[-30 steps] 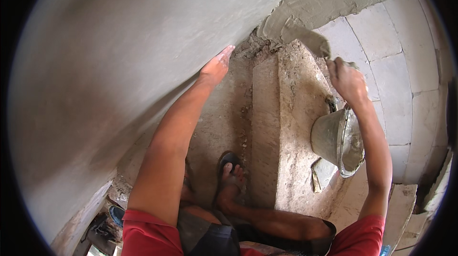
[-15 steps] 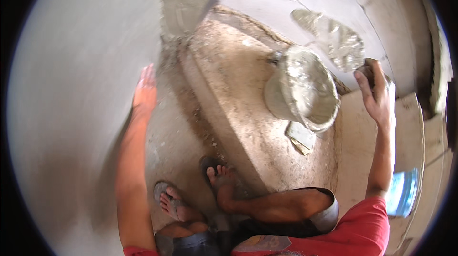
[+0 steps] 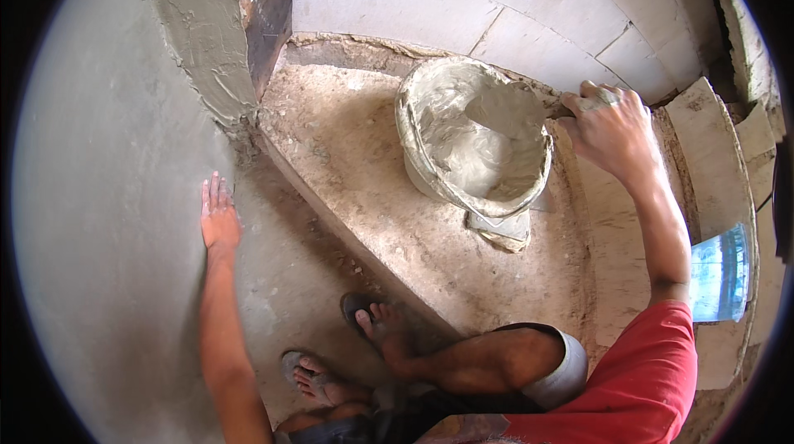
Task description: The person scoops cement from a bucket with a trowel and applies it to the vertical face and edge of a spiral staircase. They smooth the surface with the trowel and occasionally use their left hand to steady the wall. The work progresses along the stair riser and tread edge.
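Wears a red shirt (image 3: 612, 378) with an indistinct patch (image 3: 467, 429). Clamps the right hand (image 3: 610, 126) on a trowel (image 3: 506, 110) set inside the bucket (image 3: 418, 179) left of the fingers. Holds the left hand (image 3: 220, 221) outstretched, with fingers slightly parted, along the grey wall (image 3: 107, 196).

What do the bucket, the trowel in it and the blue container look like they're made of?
Bucket: probably dull plastic, though caked grey mix hides much of it.
Trowel: likely metal, judging by its thin, flat blade; a smeared coat dulls the finish.
Blue container: seemingly clear, glossy plastic, since light shows through its tinted wall.
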### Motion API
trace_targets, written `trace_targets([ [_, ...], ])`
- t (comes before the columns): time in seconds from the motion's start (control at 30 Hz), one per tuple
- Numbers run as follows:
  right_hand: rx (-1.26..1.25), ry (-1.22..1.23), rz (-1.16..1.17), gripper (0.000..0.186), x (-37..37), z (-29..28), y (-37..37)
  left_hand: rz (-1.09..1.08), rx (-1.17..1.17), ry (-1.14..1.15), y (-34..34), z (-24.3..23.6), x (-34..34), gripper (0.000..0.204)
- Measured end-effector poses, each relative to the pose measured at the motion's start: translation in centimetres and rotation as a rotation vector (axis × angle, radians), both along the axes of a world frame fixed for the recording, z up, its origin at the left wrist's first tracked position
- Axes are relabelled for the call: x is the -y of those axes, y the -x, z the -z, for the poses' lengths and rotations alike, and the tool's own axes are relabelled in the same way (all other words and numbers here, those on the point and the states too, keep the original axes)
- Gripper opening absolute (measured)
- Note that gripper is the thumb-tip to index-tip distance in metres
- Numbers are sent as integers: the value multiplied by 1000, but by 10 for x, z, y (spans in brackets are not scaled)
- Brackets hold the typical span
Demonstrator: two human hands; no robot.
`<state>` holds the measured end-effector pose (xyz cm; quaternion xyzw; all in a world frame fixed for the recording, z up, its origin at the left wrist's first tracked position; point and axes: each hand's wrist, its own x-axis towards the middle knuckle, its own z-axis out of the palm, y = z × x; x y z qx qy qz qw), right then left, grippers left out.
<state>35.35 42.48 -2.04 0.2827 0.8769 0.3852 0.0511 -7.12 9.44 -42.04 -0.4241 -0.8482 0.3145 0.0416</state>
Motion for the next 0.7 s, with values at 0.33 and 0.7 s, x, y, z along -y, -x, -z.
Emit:
trace_targets([
  [0.33, 162, 265, 160, 45, -12, 18, 52, 18, -10, -35, 2, 6, 2, 70],
  [0.7, -231, 814, 84, 46, -45, 24, 23, 23, 4, 66, -10, -24, 0, 71],
])
